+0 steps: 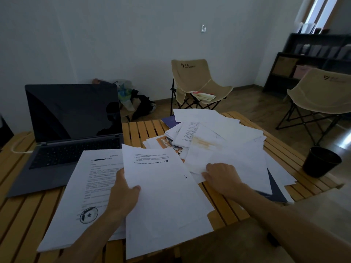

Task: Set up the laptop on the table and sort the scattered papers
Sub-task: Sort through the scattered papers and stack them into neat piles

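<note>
Slatted wooden counter (pixel 144 130): open laptop (pixel 72 126) far left. Left hand (pixel 123 194) pinches a printed sheet (pixel 163 196) over a near stack, seemingly sorting; right hand (pixel 220 175) rests flat on scattered papers (pixel 218 137), right.

Laptop (pixel 72 130) left on table (pixel 140 130), papers (pixel 218 137) right (cup (pixel 321 161) beyond).

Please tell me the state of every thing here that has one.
laptop: lid open, screen dark
left hand: grips a sheet
right hand: rests on the scattered papers
stamped document: lies flat
black cup: upright
</note>
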{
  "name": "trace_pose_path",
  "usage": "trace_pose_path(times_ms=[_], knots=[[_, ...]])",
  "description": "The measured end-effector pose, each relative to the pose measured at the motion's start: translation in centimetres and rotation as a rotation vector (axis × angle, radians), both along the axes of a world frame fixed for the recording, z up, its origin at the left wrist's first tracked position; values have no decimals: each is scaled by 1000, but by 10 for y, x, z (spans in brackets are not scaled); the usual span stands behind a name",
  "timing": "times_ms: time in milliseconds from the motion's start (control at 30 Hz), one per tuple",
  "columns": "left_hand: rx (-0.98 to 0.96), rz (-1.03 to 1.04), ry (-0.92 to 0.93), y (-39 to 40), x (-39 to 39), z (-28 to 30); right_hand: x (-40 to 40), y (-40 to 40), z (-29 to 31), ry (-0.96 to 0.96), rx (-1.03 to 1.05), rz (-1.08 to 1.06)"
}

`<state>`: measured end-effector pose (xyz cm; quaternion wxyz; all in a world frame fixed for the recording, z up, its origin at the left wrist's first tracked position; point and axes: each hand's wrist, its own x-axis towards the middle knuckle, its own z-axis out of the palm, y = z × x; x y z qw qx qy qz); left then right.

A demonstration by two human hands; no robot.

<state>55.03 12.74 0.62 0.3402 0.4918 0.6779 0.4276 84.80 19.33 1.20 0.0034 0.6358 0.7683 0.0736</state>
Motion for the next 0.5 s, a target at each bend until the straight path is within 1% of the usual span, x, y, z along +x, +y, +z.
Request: trace_pose_path(times_ms=[67,133,167,233,367,500], knots=[[3,6,13,0,-1,0,2,16,14,146,45,-62],[-6,14,21,2,-2,-2,10,43,26,216,62,-97],[-12,17,23,3,-2,-2,15,57,30,238,38,-121],[-17,25,38,6,1,-4,28,86,31,287,-74,-177],[-10,33,67,8,10,-3,53,129,24,276,-326,-241],[-18,12,75,8,18,-3,66,133,25,156,-273,-268]])
